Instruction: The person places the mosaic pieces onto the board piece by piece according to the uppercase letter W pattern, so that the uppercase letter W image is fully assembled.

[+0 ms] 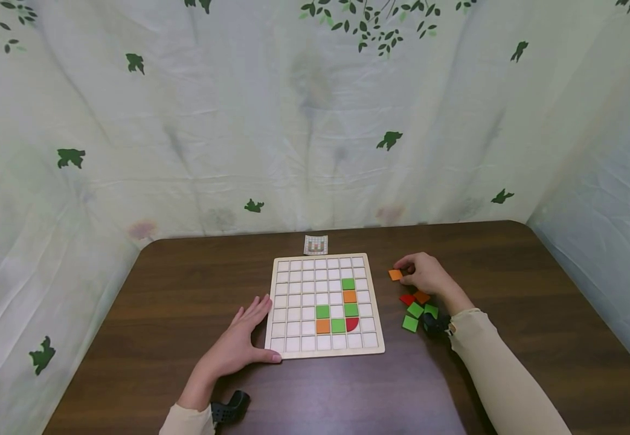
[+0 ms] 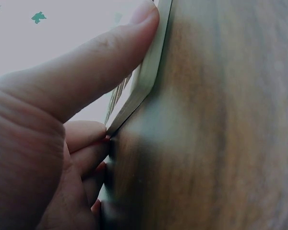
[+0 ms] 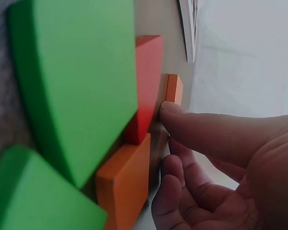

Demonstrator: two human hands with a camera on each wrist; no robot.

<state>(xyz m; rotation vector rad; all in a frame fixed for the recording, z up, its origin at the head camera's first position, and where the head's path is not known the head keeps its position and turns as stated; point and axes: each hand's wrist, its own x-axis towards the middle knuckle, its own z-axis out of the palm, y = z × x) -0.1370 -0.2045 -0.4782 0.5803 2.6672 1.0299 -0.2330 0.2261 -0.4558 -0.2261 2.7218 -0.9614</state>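
A pale wooden grid board lies on the table, with green, orange and red tiles set in some squares. My left hand rests against its left side and near corner, fingers extended; the left wrist view shows the thumb along the board's edge. To the right of the board, my right hand pinches an orange tile at the fingertips. In the right wrist view the thumb touches that tile's near end; the index fingertip is hidden there.
Near the right wrist lie a loose red piece, another orange tile and several green tiles. A small printed pattern card lies behind the board. A leaf-patterned curtain hangs beyond the brown table.
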